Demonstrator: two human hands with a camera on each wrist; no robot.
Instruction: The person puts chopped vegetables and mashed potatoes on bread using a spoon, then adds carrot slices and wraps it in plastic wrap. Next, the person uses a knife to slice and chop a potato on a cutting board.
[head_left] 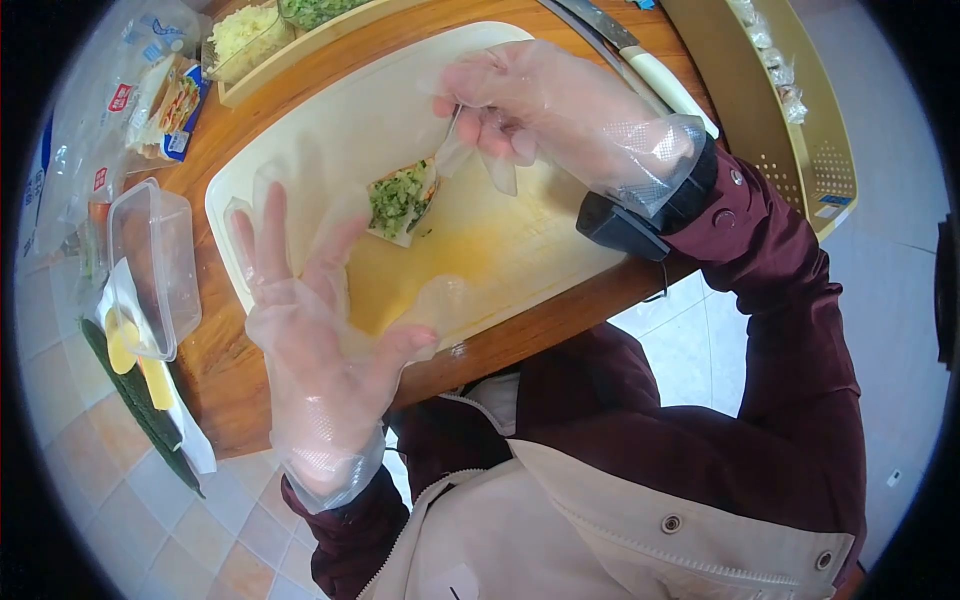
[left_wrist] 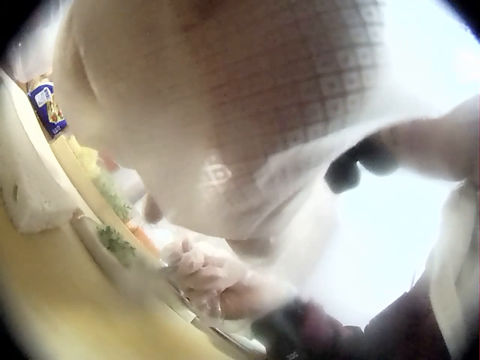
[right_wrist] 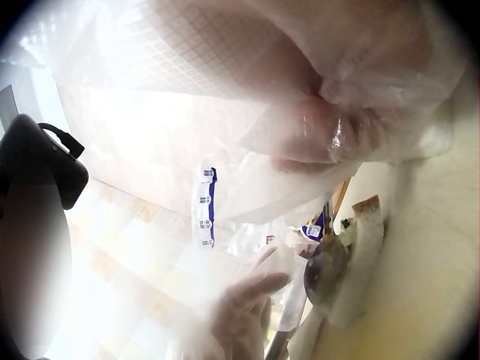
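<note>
A white tray (head_left: 330, 110) lies on the wooden table, with a yellow stain across its middle. On it sits a piece of white bread topped with chopped greens (head_left: 400, 200), an orange edge showing at its right side. My left hand (head_left: 315, 320), in a clear plastic glove, is spread over the tray's left end, its index finger beside the bread. Above and right of the bread, my gloved right hand (head_left: 540, 110) has loosely bent fingers and loose glove tips hanging down. Nothing shows between those fingers in the right wrist view.
Containers of shredded yellow food (head_left: 245, 45) and chopped greens (head_left: 315, 10) stand at the back. A clear plastic box (head_left: 155, 270), a cucumber (head_left: 140, 400) and a bread packet (head_left: 170, 110) lie left. A knife (head_left: 650, 65) and a tan perforated bin (head_left: 800, 130) are right.
</note>
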